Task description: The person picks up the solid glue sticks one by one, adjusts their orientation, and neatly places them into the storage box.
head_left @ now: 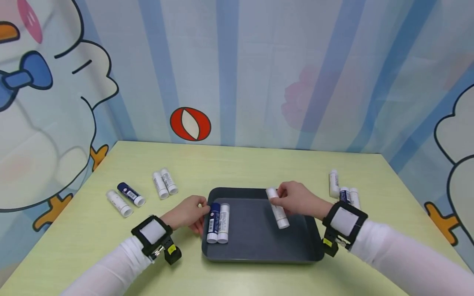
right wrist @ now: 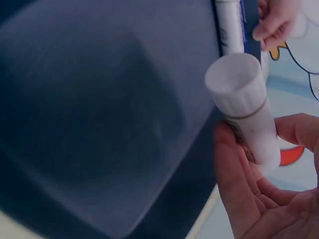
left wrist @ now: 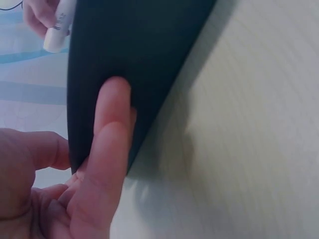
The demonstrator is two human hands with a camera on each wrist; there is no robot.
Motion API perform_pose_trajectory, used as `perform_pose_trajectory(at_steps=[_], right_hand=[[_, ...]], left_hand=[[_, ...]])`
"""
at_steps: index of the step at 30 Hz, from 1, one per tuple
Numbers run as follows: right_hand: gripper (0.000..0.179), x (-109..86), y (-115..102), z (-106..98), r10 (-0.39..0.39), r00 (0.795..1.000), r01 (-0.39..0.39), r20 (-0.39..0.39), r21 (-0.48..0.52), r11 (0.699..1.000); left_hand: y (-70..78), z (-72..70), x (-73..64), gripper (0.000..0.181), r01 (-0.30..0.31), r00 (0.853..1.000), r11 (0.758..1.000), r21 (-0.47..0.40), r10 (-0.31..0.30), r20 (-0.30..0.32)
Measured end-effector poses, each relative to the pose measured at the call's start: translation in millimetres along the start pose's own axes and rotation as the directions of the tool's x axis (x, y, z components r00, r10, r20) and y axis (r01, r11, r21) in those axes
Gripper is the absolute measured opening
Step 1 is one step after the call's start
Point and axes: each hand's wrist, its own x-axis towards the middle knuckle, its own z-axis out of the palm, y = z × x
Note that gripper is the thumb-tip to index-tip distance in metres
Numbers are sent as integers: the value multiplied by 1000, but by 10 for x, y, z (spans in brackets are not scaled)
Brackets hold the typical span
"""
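Observation:
My right hand (head_left: pixel 298 199) pinches a white glue stick (head_left: pixel 277 209) between thumb and fingers, tilted above the right half of a dark grey tray (head_left: pixel 252 250). The right wrist view shows that glue stick's hollow-looking white end (right wrist: pixel 234 79) facing the camera. At the tray's left edge, my left hand (head_left: pixel 190 213) grips the wall, with the thumb at the rim and fingers against the outside (left wrist: pixel 112 114). Inside the tray, along its left side, a blue glue stick (head_left: pixel 213 222) and a white glue stick (head_left: pixel 224 222) lie side by side, touching or nearly so.
On the table's left lie a white glue stick (head_left: pixel 119 203), a blue one (head_left: pixel 131 194) and a white pair (head_left: pixel 164 183). At the right are a white glue stick (head_left: pixel 334 183), a blue one (head_left: pixel 345 195) and another white one (head_left: pixel 354 198), near my right forearm. A patterned curtain (head_left: pixel 259 82) hangs behind.

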Motion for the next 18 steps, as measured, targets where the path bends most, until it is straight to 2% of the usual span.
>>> perform_pose_trajectory(at_steps=[9,18], right_hand=[[23,140,-104,350,11,990,-16,139,33,999],[23,287,-157,482,41,976,-64,212,105,992]], left_hand=[[-6,1,-6,14,-11,1000,1000,-1,11,1],[-2,1,-11,14,-20,1000,1000,-10,20,6]])
